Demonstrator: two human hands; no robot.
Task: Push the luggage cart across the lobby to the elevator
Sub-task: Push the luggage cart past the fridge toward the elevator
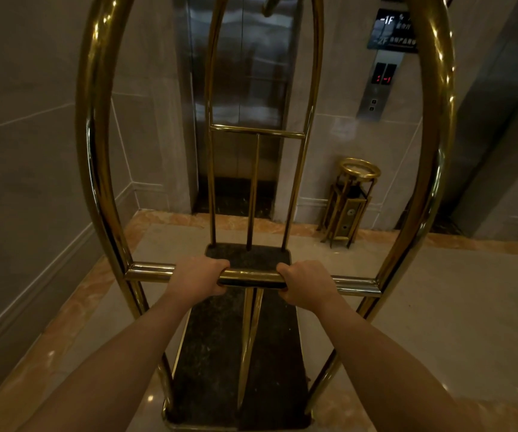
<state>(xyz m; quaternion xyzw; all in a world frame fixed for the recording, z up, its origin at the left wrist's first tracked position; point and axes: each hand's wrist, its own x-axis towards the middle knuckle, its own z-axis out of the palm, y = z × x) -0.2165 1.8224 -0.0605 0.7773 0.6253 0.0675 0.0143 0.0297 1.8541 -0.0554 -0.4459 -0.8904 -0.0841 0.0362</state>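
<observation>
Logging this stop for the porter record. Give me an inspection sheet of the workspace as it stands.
Surface: polished marble floor, tan border, bare around the cart.
Job's things: brass luggage cart, its dark carpeted deck carrying no luggage; elevator door straight ahead, closed.
Clutter: brass ash bin against the wall right of the door.
Grippers: left hand and right hand both wrapped around the handle bar.
Cables: nothing seen.
Surroundings: call panel with red lit digits; floor sign reading -1F; tiled walls.
</observation>
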